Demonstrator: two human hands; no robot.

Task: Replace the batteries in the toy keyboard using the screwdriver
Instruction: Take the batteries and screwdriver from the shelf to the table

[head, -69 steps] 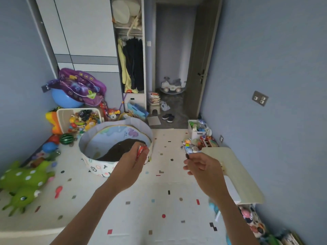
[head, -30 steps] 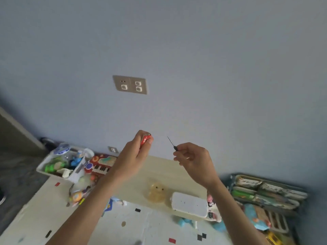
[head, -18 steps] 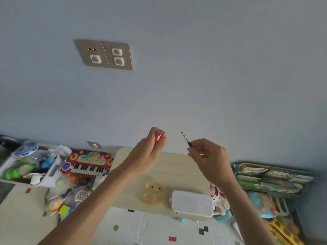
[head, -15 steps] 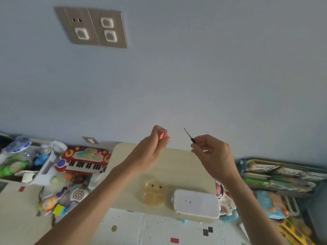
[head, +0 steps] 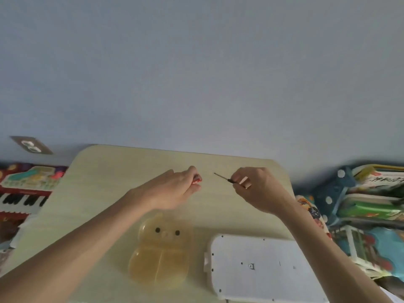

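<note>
A white toy keyboard (head: 262, 267) lies face down at the front right of a low pale wooden table (head: 109, 182), its screw holes showing. My left hand (head: 172, 189) hovers over the table's middle, closed on red batteries (head: 196, 181) whose ends poke past my fingertips. To its right, my right hand (head: 258, 189) pinches a small screwdriver (head: 223, 177) by its dark handle, the thin shaft pointing up-left. Both hands are a little beyond the keyboard, apart from it.
A translucent yellow bear-shaped box (head: 161, 252) lies left of the white keyboard. A red toy piano (head: 24, 189) sits off the table's left edge. Stacked books and toys (head: 367, 206) crowd the right side. The blue wall, with a socket (head: 30, 145), rises right behind the table.
My view has dropped and closed in on the table. Both hands came down from in front of the wall to just above the tabletop, still gripping the batteries and screwdriver.
</note>
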